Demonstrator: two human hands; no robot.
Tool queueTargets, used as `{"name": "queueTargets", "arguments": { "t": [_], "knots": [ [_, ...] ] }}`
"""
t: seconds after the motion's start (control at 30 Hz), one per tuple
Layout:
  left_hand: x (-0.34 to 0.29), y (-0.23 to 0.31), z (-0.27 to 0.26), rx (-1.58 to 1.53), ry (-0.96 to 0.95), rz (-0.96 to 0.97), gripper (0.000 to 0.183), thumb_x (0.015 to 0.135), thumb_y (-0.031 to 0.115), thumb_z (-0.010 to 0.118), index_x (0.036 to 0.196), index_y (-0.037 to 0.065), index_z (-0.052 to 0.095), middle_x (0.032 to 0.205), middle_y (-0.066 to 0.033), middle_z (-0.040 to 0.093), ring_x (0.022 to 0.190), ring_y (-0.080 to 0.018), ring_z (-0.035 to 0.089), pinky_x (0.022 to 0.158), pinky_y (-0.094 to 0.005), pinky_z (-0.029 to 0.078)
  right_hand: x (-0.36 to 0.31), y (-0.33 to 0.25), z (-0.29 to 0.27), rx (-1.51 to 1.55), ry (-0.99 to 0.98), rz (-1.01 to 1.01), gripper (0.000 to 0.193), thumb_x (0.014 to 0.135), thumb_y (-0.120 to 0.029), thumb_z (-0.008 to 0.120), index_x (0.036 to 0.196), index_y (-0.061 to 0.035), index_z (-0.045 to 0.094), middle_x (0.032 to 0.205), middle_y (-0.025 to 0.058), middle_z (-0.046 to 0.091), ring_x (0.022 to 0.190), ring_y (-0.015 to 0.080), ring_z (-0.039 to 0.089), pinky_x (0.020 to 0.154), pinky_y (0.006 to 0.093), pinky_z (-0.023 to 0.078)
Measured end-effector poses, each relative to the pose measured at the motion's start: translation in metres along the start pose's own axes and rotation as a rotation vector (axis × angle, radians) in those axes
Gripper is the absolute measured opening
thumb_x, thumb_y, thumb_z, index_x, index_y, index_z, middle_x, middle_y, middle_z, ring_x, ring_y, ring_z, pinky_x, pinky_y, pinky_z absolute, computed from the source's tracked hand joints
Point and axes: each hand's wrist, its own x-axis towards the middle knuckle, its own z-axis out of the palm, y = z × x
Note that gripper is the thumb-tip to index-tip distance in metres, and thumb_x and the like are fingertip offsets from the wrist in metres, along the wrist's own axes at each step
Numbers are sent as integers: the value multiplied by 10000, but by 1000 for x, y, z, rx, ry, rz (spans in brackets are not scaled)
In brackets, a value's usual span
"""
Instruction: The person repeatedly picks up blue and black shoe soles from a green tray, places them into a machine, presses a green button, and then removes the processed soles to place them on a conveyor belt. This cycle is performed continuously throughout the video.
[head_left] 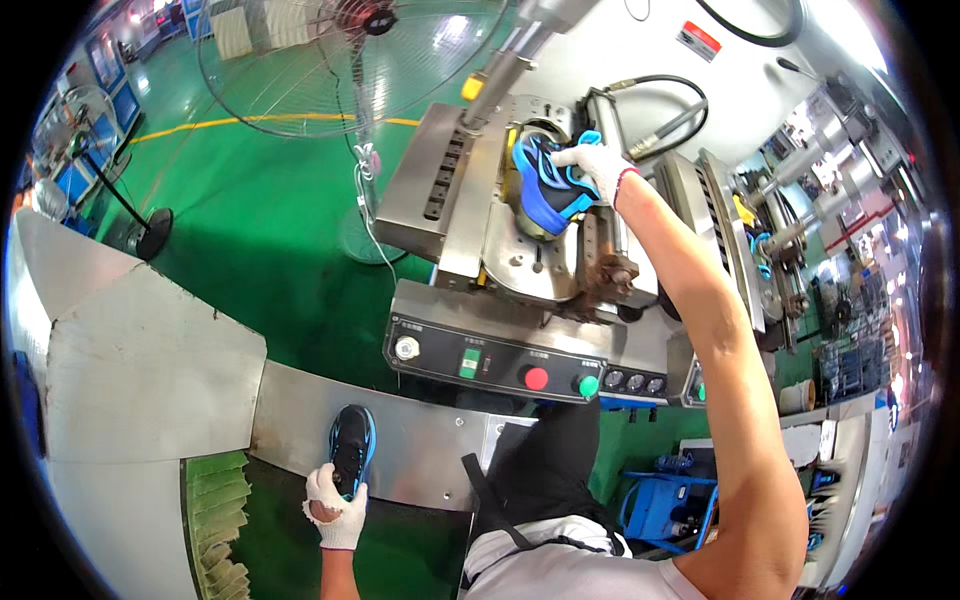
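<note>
Your gloves (337,510): white knit cloth | shoe (549,180) in press (470,190): glossy blue-black | press: dull brushed steel | floor (260,220) left of press: glossy green

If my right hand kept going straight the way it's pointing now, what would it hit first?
The right hand is already on the blue and black shoe mounted in the steel press machine. Pushing on leftward, it would meet that shoe first, then probably the machine's metal block behind it; depth is unclear.

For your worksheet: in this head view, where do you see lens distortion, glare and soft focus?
Head view: straight edges of the metal table bow toward the dark round rim; glare whitens the upper right; the right hand on the blue shoe looks sharp, while the far right edge is smeared.
</note>
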Motion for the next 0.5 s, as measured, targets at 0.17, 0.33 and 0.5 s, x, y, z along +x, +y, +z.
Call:
{"name": "queueTargets", "arguments": {
  "t": [0.17,0.33,0.5],
  "knots": [
    [-5,-14,2,-91,3,41,742,694,152,933,1318,52,544,1303,-212,577,1140,-422,630,942,-508,551,69,5,60,-609,104,-132,319,804,-154,827,1081,-6,773,1041,159,770,899,304,719,756,415,572],
    [-7,-8,0,-23,-93,-55,716,740,172,899,1342,50,530,1328,-218,556,1157,-443,622,950,-519,533,92,38,79,-1024,212,-223,413,819,-255,674,1167,-56,772,1219,213,753,1135,378,729,945,437,569],
    [0,7,15,-73,-27,-99,705,774,199,864,1369,50,517,1355,-208,530,1194,-428,610,997,-522,514,77,47,64,-898,350,-163,522,830,-328,661,1268,-55,744,1361,220,696,1269,387,672,1053,443,549]
  ]
}}
